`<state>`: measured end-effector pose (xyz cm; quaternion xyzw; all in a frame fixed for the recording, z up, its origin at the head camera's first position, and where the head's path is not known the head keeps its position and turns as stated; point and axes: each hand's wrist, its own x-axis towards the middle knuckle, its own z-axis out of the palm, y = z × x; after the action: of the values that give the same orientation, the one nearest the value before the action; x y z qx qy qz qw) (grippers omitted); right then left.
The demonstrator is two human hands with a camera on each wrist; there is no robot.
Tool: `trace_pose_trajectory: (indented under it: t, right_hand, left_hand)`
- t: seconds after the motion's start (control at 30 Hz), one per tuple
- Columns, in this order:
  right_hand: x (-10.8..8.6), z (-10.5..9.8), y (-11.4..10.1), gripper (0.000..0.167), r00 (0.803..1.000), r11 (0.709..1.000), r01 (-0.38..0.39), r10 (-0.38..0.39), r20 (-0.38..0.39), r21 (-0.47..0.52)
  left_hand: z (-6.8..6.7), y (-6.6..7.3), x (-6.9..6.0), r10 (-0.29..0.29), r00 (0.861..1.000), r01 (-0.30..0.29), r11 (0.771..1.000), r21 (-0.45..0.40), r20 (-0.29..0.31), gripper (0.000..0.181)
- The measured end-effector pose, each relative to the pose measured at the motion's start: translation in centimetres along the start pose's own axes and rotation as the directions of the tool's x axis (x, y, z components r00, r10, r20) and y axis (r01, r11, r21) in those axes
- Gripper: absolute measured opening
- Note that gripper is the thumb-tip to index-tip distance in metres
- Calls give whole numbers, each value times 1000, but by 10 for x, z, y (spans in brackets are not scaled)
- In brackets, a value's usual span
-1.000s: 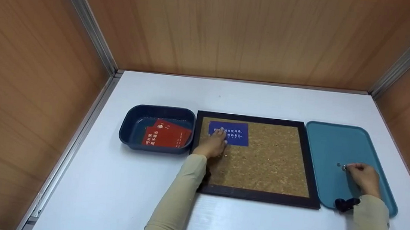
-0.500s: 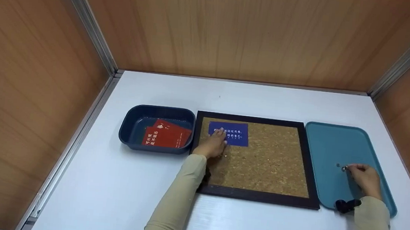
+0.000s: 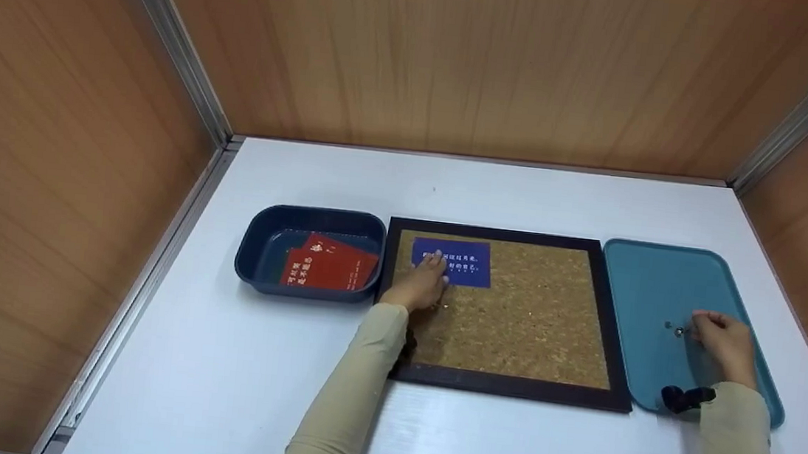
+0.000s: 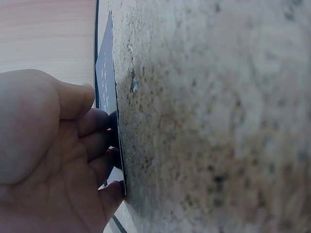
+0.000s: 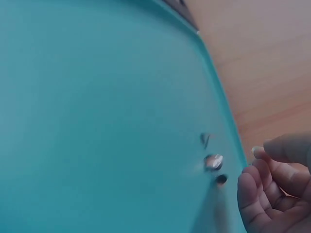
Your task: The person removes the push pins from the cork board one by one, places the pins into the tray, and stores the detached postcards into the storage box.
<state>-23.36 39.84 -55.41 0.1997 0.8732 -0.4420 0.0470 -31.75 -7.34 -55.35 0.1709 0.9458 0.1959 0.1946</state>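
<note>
A blue card (image 3: 471, 256) with white lettering lies at the upper left of a cork board (image 3: 513, 326) with a dark frame. My left hand (image 3: 419, 288) rests on the card, its fingertips on the left part; in the left wrist view, the left hand (image 4: 53, 150) is beside the card (image 4: 107, 80). Over a teal tray (image 3: 658, 281) my right hand (image 3: 726, 345) holds thumb and finger together. Whether a small pin is between them is unclear. Small metallic tacks (image 5: 214, 162) lie on the tray beside the right fingertips (image 5: 248, 189).
A dark blue bin (image 3: 261, 287) with red cards (image 3: 340, 269) stands left of the board. Tray, board and bin sit side by side on a white table (image 3: 226, 380). Wooden panels (image 3: 479, 64) enclose the back and sides.
My right hand has drawn slightly back and up from the tacks, its fingertips now apart from them. My left hand has stayed on the blue card.
</note>
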Motion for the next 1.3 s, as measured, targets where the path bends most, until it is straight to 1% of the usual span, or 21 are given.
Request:
trace_pose_trajectory:
  t: [0.17, 0.3, 0.37, 0.53, 0.63, 0.73, 0.8, 0.9, 0.97, 1.03, 1.07, 1.2, 1.3]
  right_hand:
    - [1, 0, -13, 59, 999, 996, 34, -37, 31, 86]
    - [4, 4, -25, 59, 997, 989, 47, -54, 52, 138]
    - [4, 7, -34, 55, 996, 976, 39, -56, 74, 214]
    - [4, 15, -49, 52, 989, 939, 48, -93, 118, 341]
    - [5, 20, -54, 59, 983, 938, 57, -112, 144, 342]
    - [6, 24, -59, 59, 975, 929, 53, -127, 181, 366]
    - [7, 26, -63, 53, 968, 919, 51, -141, 205, 391]
    - [9, 30, -69, 41, 955, 893, 39, -165, 246, 448]
    - [10, 33, -73, 35, 944, 884, 40, -186, 271, 466]
    - [11, 37, -78, 40, 935, 876, 35, -199, 294, 481]
    - [12, 39, -80, 45, 929, 875, 36, -207, 306, 483]
    - [16, 51, -90, 64, 916, 889, 34, -211, 342, 457]
    - [18, 61, -97, 67, 910, 900, 21, -197, 365, 435]
  left_hand:
    - [1, -1, 0, 10, 1000, -9, 1000, -16, 6, 51]
    - [2, -1, 1, 5, 1000, -5, 1000, -13, 0, 51]
    - [2, -2, 2, 2, 1000, -2, 1000, -7, -4, 50]
    - [2, -2, 2, 2, 1000, -2, 1000, 4, -13, 50]
    - [1, -1, 1, 4, 1000, -4, 1000, -2, -10, 50]
    - [1, -1, 0, 7, 1000, -7, 1000, -5, -11, 51]
    - [1, -1, 1, 8, 1000, -9, 1000, -5, -12, 50]
    - [2, -2, 1, 10, 1000, -10, 1000, 0, -13, 50]
    - [2, -2, 2, 10, 1000, -10, 1000, 4, -12, 50]
    - [2, -2, 2, 9, 1000, -9, 1000, 10, -11, 50]
    - [1, -2, 2, 7, 1000, -7, 1000, 12, -8, 51]
    - [1, -1, 2, -4, 1000, 4, 1000, 10, 0, 51]
    - [0, -1, 2, -12, 1000, 12, 1000, 4, 4, 51]
